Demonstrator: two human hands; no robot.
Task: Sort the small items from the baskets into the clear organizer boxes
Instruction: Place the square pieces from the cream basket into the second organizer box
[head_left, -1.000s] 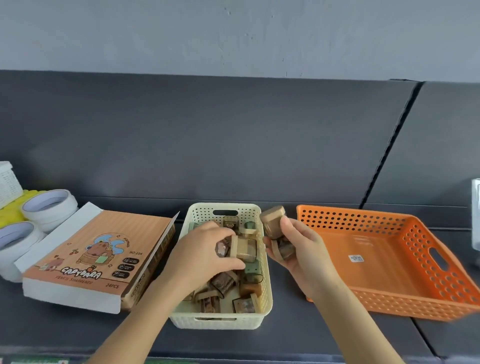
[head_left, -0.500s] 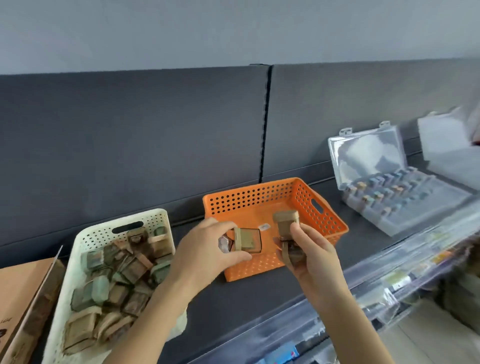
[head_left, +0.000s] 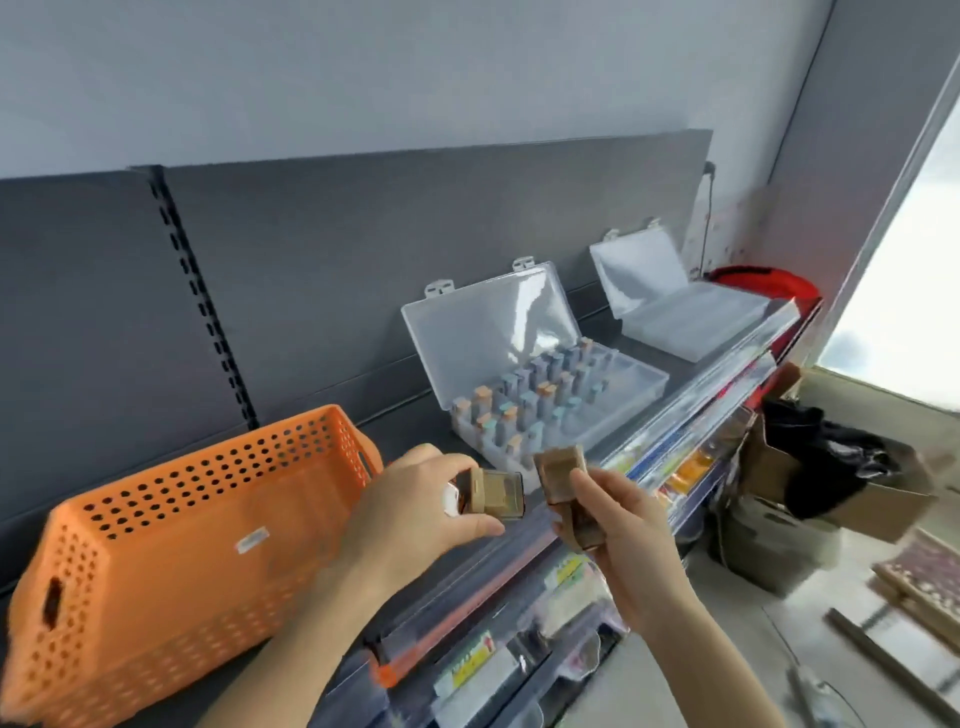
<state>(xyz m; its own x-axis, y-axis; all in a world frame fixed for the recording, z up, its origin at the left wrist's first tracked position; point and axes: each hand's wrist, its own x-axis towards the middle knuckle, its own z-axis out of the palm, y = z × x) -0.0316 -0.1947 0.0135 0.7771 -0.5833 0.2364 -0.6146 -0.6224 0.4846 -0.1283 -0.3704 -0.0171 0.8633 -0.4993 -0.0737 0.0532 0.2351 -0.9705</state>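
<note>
1. The left hand (head_left: 415, 512) curls its fingers round a boxy tan item (head_left: 496, 493) above the front edge of the shelf (head_left: 405, 428).
2. The right hand (head_left: 618, 525) clasps blocky brown pieces (head_left: 560, 473).
3. Near the shelf's back edge, an open clear organizer box (head_left: 636, 382) holds pastel pegs (head_left: 524, 400).
4. A perforated orange basket (head_left: 182, 545) sits to the left.

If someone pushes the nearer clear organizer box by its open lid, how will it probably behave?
The nearer clear organizer box looks like thin plastic, so probably light and easy to slide. Its lid stands open on hinges, so a push there would likely swing it rather than move the box. The small items inside stand upright and may topple.
</note>
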